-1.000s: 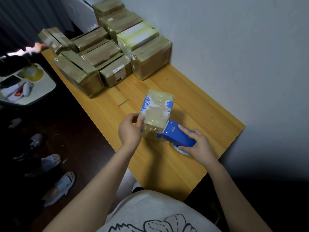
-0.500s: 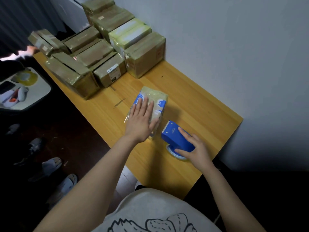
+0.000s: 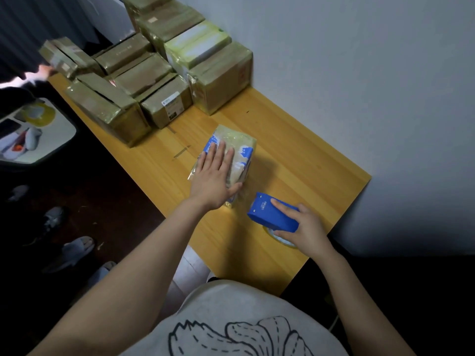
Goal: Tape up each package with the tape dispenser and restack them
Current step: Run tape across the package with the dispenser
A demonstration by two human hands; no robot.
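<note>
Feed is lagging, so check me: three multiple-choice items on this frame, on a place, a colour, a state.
1. Where is the tape dispenser relative to the blue-and-white package? A) on top of it B) on the floor C) nearer the person, to its right
2. The dispenser's colour? A) red B) blue C) green
3. The left hand is: A) flat on the package B) gripping the dispenser C) a fist holding nothing
Answers: C, it is closer in, right of the package; B, its body is blue; A, the palm lies flat while the right hand grips the dispenser.
</note>
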